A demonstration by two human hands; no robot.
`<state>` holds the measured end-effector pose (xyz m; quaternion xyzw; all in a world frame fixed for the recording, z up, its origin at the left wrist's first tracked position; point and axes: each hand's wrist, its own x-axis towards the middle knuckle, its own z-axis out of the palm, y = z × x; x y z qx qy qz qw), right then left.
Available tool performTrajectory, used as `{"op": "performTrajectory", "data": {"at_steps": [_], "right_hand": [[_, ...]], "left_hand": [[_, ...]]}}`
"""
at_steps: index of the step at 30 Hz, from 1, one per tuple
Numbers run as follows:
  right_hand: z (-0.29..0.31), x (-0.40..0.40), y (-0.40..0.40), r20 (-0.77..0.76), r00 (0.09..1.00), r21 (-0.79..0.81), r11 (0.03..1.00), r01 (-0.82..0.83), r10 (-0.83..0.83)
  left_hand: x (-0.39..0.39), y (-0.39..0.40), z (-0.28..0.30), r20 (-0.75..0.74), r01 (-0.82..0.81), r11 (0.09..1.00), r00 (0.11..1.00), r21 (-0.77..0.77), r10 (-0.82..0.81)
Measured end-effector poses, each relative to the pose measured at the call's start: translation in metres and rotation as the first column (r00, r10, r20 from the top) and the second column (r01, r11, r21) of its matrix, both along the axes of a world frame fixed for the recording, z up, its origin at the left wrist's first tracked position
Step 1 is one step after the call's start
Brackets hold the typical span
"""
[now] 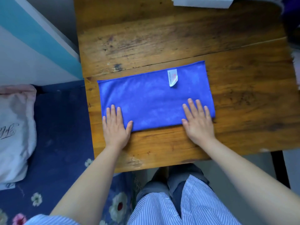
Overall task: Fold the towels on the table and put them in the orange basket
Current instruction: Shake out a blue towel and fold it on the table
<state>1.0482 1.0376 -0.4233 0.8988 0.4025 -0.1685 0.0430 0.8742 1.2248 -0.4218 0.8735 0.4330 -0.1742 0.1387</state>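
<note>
Towel (pixel 155 96): one, blue, folded into a long rectangle, flat on the near half of the wooden table (pixel 178 38), long side running left to right and slightly tilted. One white label (pixel 172 78) on its far right part, lower end curled up. Two hands on it, both flat with fingers straight and spread, gripping nothing. Left hand (pixel 116 125) pressing the near left corner, palm partly over the bare wood. Right hand (pixel 198 122) pressing the near right corner, palm likewise over the towel's near edge. Two bare forearms reaching in from the near side.

One white object (pixel 203 1) at the far edge of the table, cut off by the frame. One dark table leg (pixel 279 168) at the near right. Left of the table, one bed with a dark blue flowered sheet (pixel 61 127) and one pale pillow (pixel 14 135) with script lettering. One teal and white wall (pixel 32 38) at far left. Near bottom, one blue and white striped shirt (pixel 186 205) over grey trousers (pixel 162 184).
</note>
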Motion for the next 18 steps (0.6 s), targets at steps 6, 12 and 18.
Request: {"op": "performTrajectory", "data": {"at_steps": [6, 12, 18], "right_hand": [[0.015, 0.015, -0.038, -0.179, 0.922, 0.032, 0.935, 0.353, -0.342], [0.037, 0.026, -0.016, -0.223, 0.857, 0.057, 0.872, 0.487, -0.464], [0.038, 0.033, -0.002, -0.317, 0.724, -0.049, 0.773, 0.632, -0.612]], "left_hand": [[-0.002, -0.001, 0.008, -0.012, -0.056, 0.998, 0.998, -0.018, 0.056], [0.059, -0.009, 0.026, 0.177, 0.151, 0.988, 0.972, 0.029, -0.154], [0.164, -0.012, 0.047, 0.322, 0.356, 0.933, 0.879, 0.048, -0.352]]}}
